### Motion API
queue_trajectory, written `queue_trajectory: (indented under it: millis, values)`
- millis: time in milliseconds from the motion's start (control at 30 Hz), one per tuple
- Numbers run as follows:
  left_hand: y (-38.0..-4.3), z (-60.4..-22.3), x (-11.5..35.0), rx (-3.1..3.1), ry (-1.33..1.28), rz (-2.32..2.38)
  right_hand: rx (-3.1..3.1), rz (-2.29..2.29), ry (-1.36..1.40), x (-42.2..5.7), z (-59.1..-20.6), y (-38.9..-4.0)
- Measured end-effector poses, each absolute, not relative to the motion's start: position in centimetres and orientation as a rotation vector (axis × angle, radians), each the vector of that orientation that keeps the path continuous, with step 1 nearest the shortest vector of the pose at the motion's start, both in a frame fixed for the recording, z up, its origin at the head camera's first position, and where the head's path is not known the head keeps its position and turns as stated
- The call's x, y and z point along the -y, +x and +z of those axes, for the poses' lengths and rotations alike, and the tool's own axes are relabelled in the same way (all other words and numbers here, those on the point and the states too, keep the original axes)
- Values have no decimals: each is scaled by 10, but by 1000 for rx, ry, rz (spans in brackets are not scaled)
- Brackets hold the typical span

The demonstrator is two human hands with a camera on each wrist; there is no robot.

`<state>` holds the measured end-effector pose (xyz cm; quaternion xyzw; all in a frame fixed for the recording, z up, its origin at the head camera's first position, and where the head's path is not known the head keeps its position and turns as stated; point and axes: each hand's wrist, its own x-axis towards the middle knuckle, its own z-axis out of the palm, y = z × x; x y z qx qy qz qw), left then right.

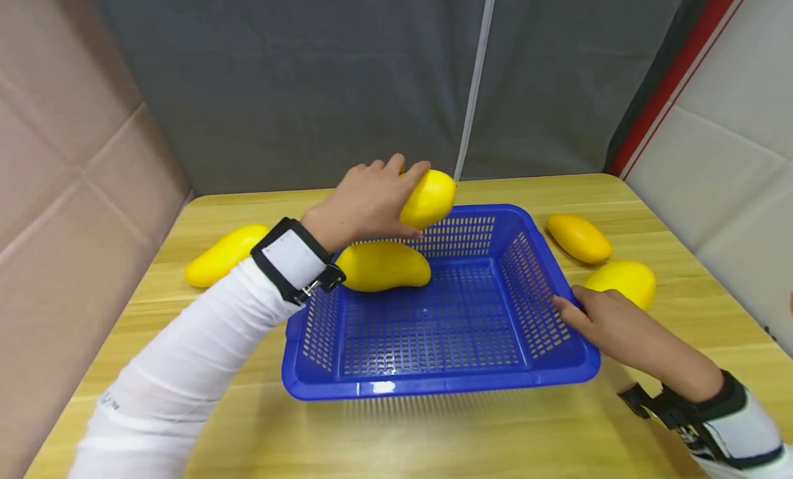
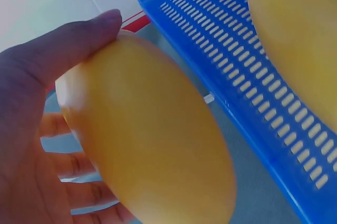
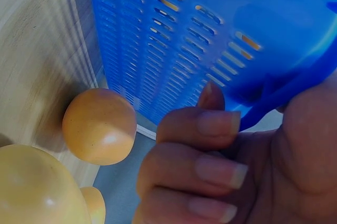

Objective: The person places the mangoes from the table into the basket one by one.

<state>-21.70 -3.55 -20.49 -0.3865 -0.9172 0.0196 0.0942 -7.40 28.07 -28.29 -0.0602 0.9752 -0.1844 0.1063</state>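
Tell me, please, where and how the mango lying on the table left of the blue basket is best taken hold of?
Grip the mango around its thick middle, coming from above with fingers across its short width. It lies flat and lengthwise on the table, apart from the basket, so both long sides look free; the tapered ends would probably slip. The left hand, though holding another mango, is nearer.

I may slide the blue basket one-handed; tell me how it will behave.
The blue basket looks like thin perforated plastic, so probably light and slightly flexible. With one mango inside at its far left, it may swivel when pushed. The right hand grips its rim.
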Motion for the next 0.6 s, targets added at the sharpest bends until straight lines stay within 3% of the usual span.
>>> queue_trajectory:
  millis: [600]
  values:
    - [-211, -228, -24, 2725, -1280, 173, -2869, -507, -160, -284, -283, -76]
